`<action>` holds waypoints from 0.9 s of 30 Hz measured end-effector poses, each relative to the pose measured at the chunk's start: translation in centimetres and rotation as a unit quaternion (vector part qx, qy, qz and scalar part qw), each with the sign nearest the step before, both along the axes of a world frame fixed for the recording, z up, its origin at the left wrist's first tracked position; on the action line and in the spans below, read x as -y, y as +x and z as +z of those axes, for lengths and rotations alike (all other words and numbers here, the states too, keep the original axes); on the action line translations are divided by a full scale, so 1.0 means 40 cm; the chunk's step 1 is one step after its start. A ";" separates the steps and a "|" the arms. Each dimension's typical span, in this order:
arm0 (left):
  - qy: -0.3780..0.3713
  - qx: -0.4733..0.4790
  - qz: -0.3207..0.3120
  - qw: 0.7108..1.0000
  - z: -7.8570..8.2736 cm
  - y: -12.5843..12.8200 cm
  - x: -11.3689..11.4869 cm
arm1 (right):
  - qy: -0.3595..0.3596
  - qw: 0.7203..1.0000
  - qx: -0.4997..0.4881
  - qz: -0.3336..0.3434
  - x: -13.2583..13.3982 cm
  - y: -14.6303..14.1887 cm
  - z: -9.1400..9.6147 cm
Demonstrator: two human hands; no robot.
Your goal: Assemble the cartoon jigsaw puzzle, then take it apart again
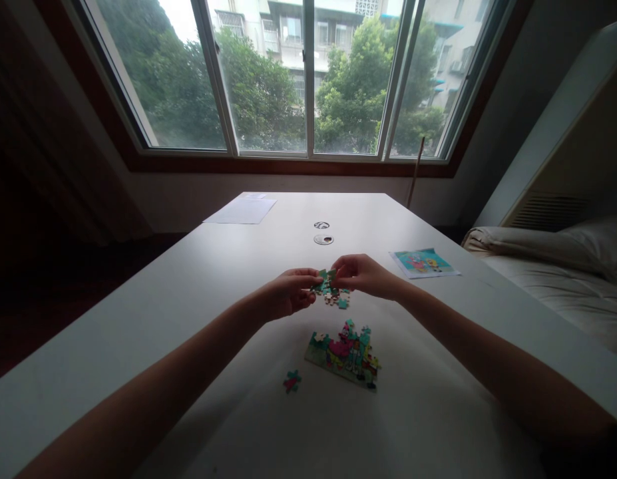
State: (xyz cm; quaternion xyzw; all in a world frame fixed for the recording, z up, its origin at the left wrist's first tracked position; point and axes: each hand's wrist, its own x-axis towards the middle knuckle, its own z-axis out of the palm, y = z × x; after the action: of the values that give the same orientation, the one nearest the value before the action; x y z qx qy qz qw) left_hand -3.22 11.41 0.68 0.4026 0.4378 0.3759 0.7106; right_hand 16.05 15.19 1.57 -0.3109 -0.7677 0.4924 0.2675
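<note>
Above the white table (188,279), my left hand (288,293) and my right hand (363,274) meet, fingers pinched. Between them they hold small green jigsaw pieces (326,276). Just below the hands lies a little heap of loose pieces (337,298). Nearer to me sits a partly joined colourful puzzle (345,352). One joined bit of pieces (291,381) lies alone to its left.
A printed reference picture (424,262) lies at the table's right. A sheet of paper (241,210) rests at the far left. Two round cable holes (323,233) sit mid-table. A bed with pillows (552,259) stands to the right, and a window is beyond.
</note>
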 end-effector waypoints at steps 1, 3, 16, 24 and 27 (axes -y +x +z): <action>-0.009 -0.002 0.006 1.000 -0.001 0.000 -0.001 | 0.053 0.998 0.019 -0.010 0.002 0.000 -0.001; -0.021 -0.005 0.019 1.000 -0.003 0.000 -0.003 | 0.155 0.985 0.061 -0.034 0.007 0.000 -0.001; 0.012 -0.045 0.056 0.997 0.002 -0.001 0.001 | 0.126 0.979 0.114 -0.112 -0.019 0.009 -0.014; 0.030 -0.059 0.066 0.996 -0.003 -0.007 -0.005 | 0.220 0.957 0.167 -0.090 -0.007 0.011 -0.007; 0.035 -0.065 0.069 0.995 -0.004 -0.009 -0.007 | 0.256 0.947 0.191 0.009 0.001 0.011 -0.012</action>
State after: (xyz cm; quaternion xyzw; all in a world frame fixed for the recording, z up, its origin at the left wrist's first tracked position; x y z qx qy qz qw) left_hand -3.59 11.70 0.53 0.4200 0.4965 0.4122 0.6381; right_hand 16.50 15.16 1.09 -0.3135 -0.9075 0.2125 0.1819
